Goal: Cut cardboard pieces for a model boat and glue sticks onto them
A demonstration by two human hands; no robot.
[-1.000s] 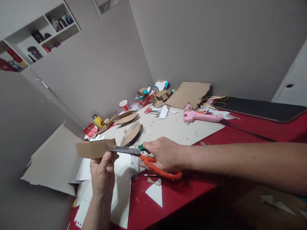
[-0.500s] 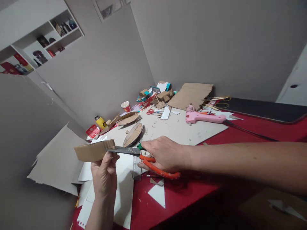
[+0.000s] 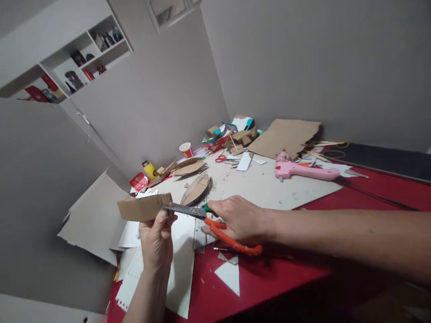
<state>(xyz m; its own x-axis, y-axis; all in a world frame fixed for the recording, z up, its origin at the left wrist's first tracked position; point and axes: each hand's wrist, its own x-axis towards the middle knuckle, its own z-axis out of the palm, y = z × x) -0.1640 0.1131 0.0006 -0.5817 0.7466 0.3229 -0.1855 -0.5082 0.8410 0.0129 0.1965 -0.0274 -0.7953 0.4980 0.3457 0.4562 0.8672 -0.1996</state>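
Left hand point(image 3: 155, 240) pinches a light, stiff cardboard strip point(image 3: 144, 207) near its end; right hand point(image 3: 240, 218) grips scissors point(image 3: 210, 221) cutting it.

Your stock: brown cardboard strip point(image 3: 143, 209); scissors point(image 3: 215, 224) with orange and green handles; pink glue gun point(image 3: 305, 170); red bench point(image 3: 269, 278); yellow bottle point(image 3: 149, 169).

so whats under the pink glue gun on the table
The pink glue gun lies on a large pale board flecked with scraps, which rests on the red table cover. What the board itself covers cannot be seen.
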